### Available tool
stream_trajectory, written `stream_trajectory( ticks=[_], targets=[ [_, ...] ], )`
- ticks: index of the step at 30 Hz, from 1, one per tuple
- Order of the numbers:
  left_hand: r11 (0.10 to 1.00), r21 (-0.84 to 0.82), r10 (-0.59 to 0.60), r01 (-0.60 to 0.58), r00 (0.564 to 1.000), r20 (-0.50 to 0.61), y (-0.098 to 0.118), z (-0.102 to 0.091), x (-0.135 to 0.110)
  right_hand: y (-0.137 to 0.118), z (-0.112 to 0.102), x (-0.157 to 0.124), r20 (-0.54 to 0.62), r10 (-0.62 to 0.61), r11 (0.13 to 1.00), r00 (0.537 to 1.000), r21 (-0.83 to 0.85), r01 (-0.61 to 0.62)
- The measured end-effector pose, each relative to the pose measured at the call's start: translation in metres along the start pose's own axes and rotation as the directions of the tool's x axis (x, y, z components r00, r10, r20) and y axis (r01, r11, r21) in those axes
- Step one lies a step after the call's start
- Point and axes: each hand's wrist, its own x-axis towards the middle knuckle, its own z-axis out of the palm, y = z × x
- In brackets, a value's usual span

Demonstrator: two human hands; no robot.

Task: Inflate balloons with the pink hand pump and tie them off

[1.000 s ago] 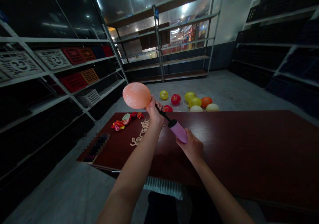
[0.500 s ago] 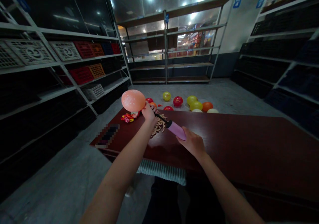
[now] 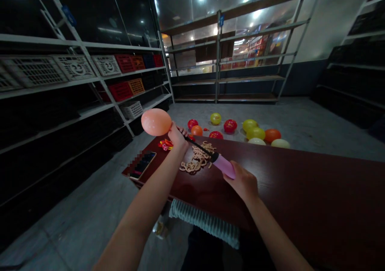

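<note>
A smooth, egg-shaped peach balloon (image 3: 156,122) with a faint pale print bulges from the left hand (image 3: 178,137), above the far left corner of the dark, glossy wood-look worktop (image 3: 288,190); that hand's fingers are curled tight about its neck and the tip of a slim pump (image 3: 224,166) (the join itself is hidden by the grip). The right hand (image 3: 243,180) has its fingers wrapped closely round the pump's pinkish-purple cylinder, from which a straight black rod slants up to the left hand. Beneath the rod lies a loose tangle of matte beige curls (image 3: 192,165), with limp, crumpled red-and-yellow scraps (image 3: 166,144) and a flat, glassy phone (image 3: 144,166) to the left. Beyond, shiny round red, yellow, orange and cream balloons (image 3: 230,126) sit on the grey floor (image 3: 300,120), while a plushy ribbed teal cloth (image 3: 206,222) shows below the near edge
</note>
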Motion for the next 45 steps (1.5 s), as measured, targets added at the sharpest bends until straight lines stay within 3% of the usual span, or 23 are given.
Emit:
stream_trajectory(
  ticks=[3,9,12,16,20,23,30,33,37,41,45],
  targets=[
    [0.999,-0.043,0.021,-0.022,0.999,-0.042,-0.028,0.006,-0.007,0.006,0.002,-0.002,-0.016,0.014,0.999,1.000,-0.035,-0.014],
    [0.997,-0.015,-0.073,0.074,0.996,0.045,-0.099,0.018,-0.040,0.006,0.001,0.002,-0.034,0.085,0.987,0.996,-0.132,-0.088],
    [0.994,-0.001,-0.113,0.113,0.992,0.051,-0.118,0.017,-0.053,0.006,-0.002,0.002,-0.037,0.116,0.978,0.993,-0.168,-0.120],
    [0.989,0.005,-0.150,0.150,0.988,0.027,-0.109,0.005,-0.049,-0.001,-0.003,0.003,0.004,0.072,0.982,0.997,-0.173,-0.070],
    [0.990,-0.016,-0.138,0.137,0.987,-0.081,-0.083,-0.011,-0.033,-0.009,-0.003,0.003,0.046,-0.029,0.975,0.999,-0.217,0.038],
    [0.995,-0.028,-0.095,0.093,0.991,-0.099,-0.059,-0.016,-0.020,-0.011,-0.005,0.003,0.048,-0.072,0.969,0.996,-0.235,0.081],
    [1.000,0.008,-0.019,0.020,0.997,-0.074,0.016,-0.003,0.007,-0.014,-0.004,0.000,-0.010,-0.112,0.974,0.994,-0.201,0.108],
    [0.999,0.032,0.005,-0.004,0.999,-0.032,0.030,0.010,0.013,-0.016,0.000,0.000,-0.017,-0.113,0.984,0.993,-0.142,0.110],
    [0.999,0.026,0.041,-0.041,0.999,0.007,0.017,0.021,0.012,-0.012,0.003,0.002,-0.009,-0.021,0.995,1.000,-0.096,0.020],
    [0.999,0.012,0.046,-0.046,0.999,0.005,-0.013,0.028,0.005,-0.005,0.004,0.003,0.008,0.065,0.995,0.998,-0.077,-0.064],
    [1.000,0.026,0.007,-0.009,0.997,0.081,-0.049,0.037,-0.012,-0.006,0.006,0.006,0.005,0.115,0.993,0.993,-0.034,-0.115]
  ],
)
